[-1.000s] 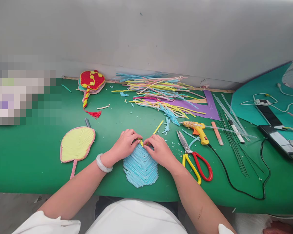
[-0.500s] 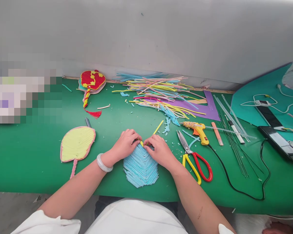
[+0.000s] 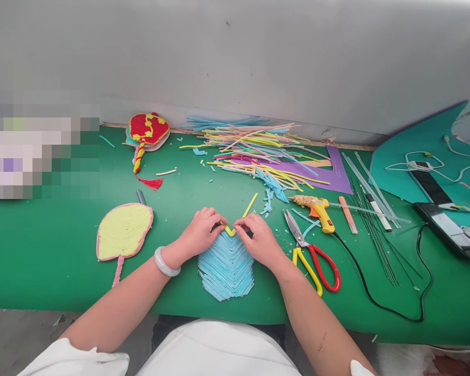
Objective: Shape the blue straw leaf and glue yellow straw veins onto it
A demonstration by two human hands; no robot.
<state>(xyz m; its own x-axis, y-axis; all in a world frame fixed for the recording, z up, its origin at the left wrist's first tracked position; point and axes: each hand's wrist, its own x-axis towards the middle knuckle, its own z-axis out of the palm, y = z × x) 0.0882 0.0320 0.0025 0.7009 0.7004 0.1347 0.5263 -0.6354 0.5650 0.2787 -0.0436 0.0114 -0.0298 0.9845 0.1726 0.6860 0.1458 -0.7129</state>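
A light blue leaf-shaped piece (image 3: 226,265) made of glued strips in a chevron pattern lies on the green table (image 3: 43,250) in front of me. A yellow strip (image 3: 238,221) is bent into a V along its top edge, its free end pointing up and right. My left hand (image 3: 200,233) presses the strip's left arm with closed fingers. My right hand (image 3: 259,239) pinches the right arm of the V. A pale bangle sits on my left wrist.
Red-and-yellow scissors (image 3: 310,251) and a yellow glue gun (image 3: 316,208) with a black cord lie to the right. A pile of coloured strips (image 3: 258,151) and purple sheet are behind. A yellow fan (image 3: 123,231) and red fan (image 3: 147,130) lie left. Phones rest far right.
My fingers have spread slightly apart, and the yellow strip now shows as a clear V at the top of the blue piece. Nothing else has moved.
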